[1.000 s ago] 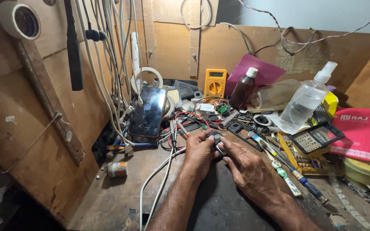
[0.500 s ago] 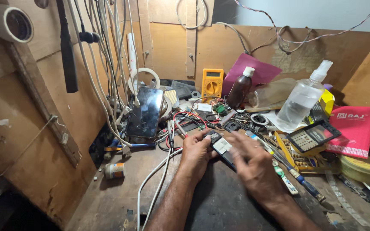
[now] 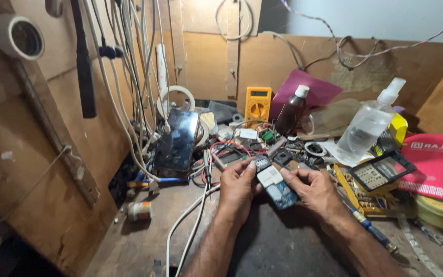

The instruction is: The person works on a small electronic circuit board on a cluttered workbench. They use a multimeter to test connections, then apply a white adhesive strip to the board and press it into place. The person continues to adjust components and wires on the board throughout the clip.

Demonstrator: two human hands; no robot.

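Both my hands hold a small opened phone (image 3: 273, 180) with its blue circuit board and a white part exposed, above the dark mat (image 3: 288, 246) on the wooden bench. My left hand (image 3: 238, 188) grips its upper left end, thumb on top. My right hand (image 3: 313, 188) pinches its right side, the fingers curled around the edge. Red and white wires (image 3: 201, 205) run just left of my left hand.
A smartphone (image 3: 177, 140) leans against hanging cables at the left. Behind stand a yellow multimeter (image 3: 258, 104), a dark bottle (image 3: 289, 110) and a clear spray bottle (image 3: 368, 123). A calculator (image 3: 381, 171), a red booklet (image 3: 428, 163) and loose parts crowd the right.
My hands have lifted the small phone and turned it so the exposed board faces up. The view has shifted slightly.
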